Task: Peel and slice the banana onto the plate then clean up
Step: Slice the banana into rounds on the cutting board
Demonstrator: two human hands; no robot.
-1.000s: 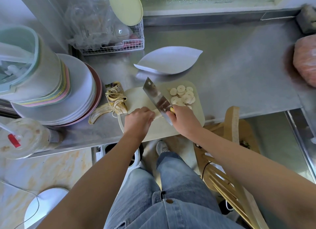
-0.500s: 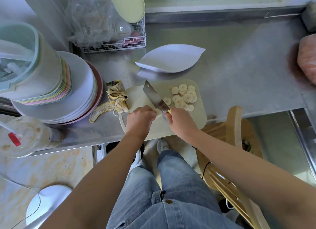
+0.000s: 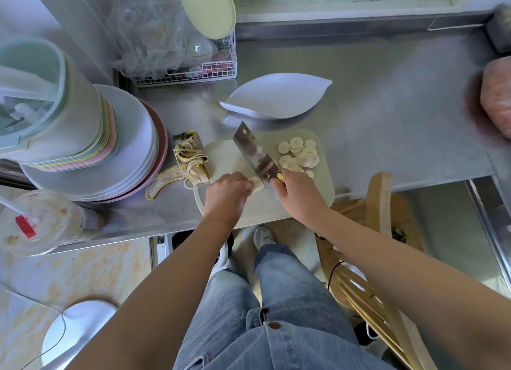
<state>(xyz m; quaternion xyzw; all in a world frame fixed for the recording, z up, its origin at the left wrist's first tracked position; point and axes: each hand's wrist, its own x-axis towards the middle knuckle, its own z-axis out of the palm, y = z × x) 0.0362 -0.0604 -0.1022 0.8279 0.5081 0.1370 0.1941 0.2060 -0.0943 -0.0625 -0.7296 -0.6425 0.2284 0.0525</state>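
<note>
Hands busy: left hand (image 3: 228, 197) pinches the banana stub (image 3: 256, 186) on the cutting board (image 3: 221, 155), right hand (image 3: 300, 197) grips the cleaver (image 3: 253, 152), slices (image 3: 300, 155) piled beside. Keep that stub steady, cut straight down; plate (image 3: 276, 96) waits behind.

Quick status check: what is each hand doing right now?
Left hand: closed, holding the banana stub on the cutting board.
Right hand: closed, gripping the cleaver, blade beside the stub.
</note>
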